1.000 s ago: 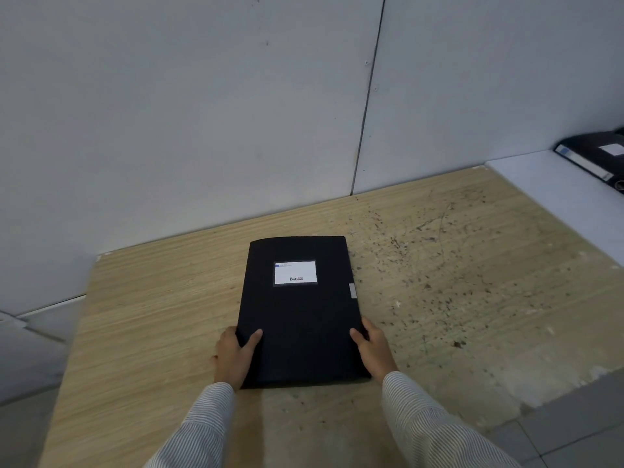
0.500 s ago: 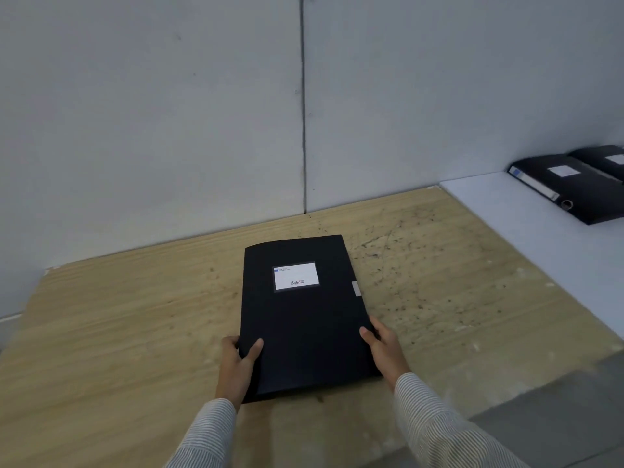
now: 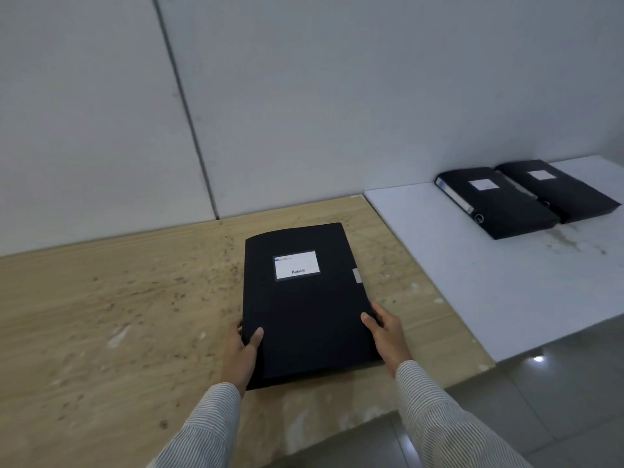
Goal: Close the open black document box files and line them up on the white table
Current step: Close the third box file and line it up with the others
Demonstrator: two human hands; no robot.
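— Two hands are gripping one closed file [image 3: 305, 302] near its close end, aren't they?

— Yes. The left hand [image 3: 240, 354] is clamping the left edge, thumb lying on the cover and the other fingers tucked under it, out of sight. The right hand [image 3: 388, 336] is clamping the right edge, thumb on top and fingers curling round the side. Striped sleeves [image 3: 435, 417] are running off the bottom of the frame.

— What is differing from a second ago?

— The view is now taking in more to the right. The wall seam [image 3: 189, 123] is sitting further left, and the white table [image 3: 472, 282], barely showing before, is now filling the right side. The grip on the file is looking the same.

— Where is the file lying, and which way is it pointing?

— It is lying flat on the wood table [image 3: 118, 315], close to that table's right edge, just beside the white table. Its long axis is running away from the person, leaning slightly left at the far end. The label [image 3: 296, 265] is sitting on the far half, its print too small to read.

— And further off?

— Two more files [image 3: 496, 201] are lying flat and side by side on the white table near the wall [image 3: 337, 96], touching or nearly so. The right one [image 3: 557, 194] is partly hiding behind the left one.
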